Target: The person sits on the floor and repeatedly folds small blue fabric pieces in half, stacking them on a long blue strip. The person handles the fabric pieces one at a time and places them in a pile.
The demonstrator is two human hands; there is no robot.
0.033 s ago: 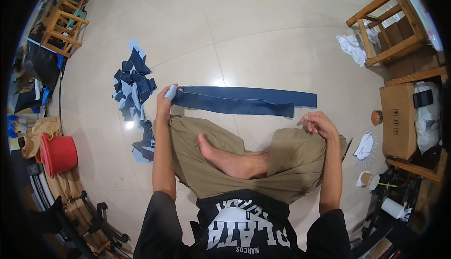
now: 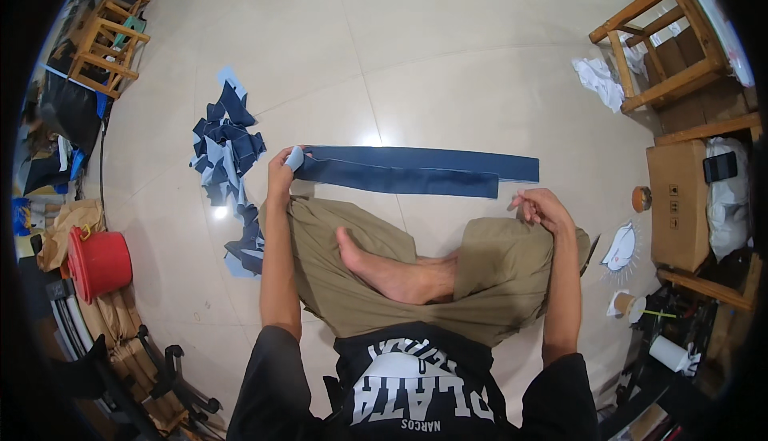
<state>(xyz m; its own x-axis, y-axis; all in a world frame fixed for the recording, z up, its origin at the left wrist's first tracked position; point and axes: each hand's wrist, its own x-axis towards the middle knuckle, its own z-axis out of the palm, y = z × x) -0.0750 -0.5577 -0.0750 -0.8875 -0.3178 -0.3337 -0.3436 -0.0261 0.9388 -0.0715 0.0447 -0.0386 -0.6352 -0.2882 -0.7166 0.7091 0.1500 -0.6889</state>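
Observation:
A long dark blue fabric strip [image 2: 432, 161] lies across the floor in front of my crossed legs, doubled back so that two lengths run nearly side by side. The nearer length overlaps the farther one and ends shorter on the right. At its left end, where a bit of pale blue underside shows, my left hand [image 2: 282, 170] is closed on the strip. My right hand [image 2: 546, 209] hovers by my right knee, below the strip's right end and apart from it. Its fingers are loosely bent and parted, with nothing visible in them.
A heap of dark and pale blue fabric pieces [image 2: 228, 145] lies left of my left hand. A red bucket [image 2: 104, 261] stands at the far left. On the right are a wooden stool [image 2: 680, 81], a cardboard box [image 2: 676, 201], a tape roll [image 2: 642, 198] and a white paper cutout [image 2: 618, 249].
The nearer length's right end now lies flatter and has shifted very slightly left. Both hands stay almost where they were.

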